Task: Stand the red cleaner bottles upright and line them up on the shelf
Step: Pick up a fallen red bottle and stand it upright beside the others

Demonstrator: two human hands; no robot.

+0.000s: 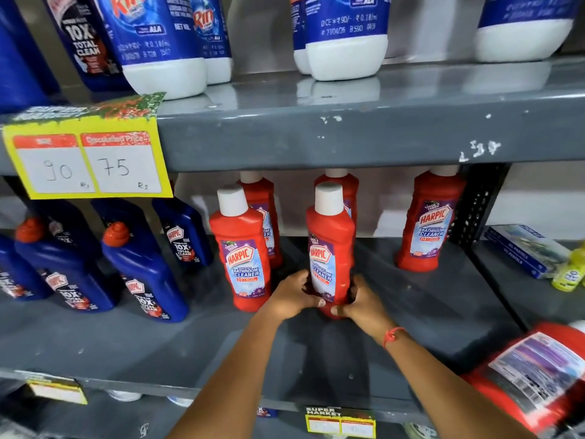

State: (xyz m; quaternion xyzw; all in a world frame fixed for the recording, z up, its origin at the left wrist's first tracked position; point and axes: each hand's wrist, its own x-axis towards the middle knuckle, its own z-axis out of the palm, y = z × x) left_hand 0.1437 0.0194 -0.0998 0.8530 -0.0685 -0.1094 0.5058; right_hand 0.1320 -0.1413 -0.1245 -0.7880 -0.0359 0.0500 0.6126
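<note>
An upright red cleaner bottle [329, 245] with a white cap stands mid-shelf. My left hand [292, 294] and my right hand [364, 299] clasp its base from both sides. To its left stands another red bottle [242, 248], with a third [264, 217] behind that one. A further red bottle [343, 185] peeks out behind the held one. At the right end of the grey shelf [427, 312] a red bottle [429, 220] stands upright. One more red bottle [535, 375] lies on its side at the front right corner.
Blue cleaner bottles [139, 267] with red caps crowd the shelf's left part. The upper shelf [316, 134] overhangs close above the caps, with white-and-blue bottles [345, 36] and a yellow price tag [88, 160]. A black perforated post [478, 204] bounds the right end; beyond it lie a box [522, 248] and yellow bottle [566, 274].
</note>
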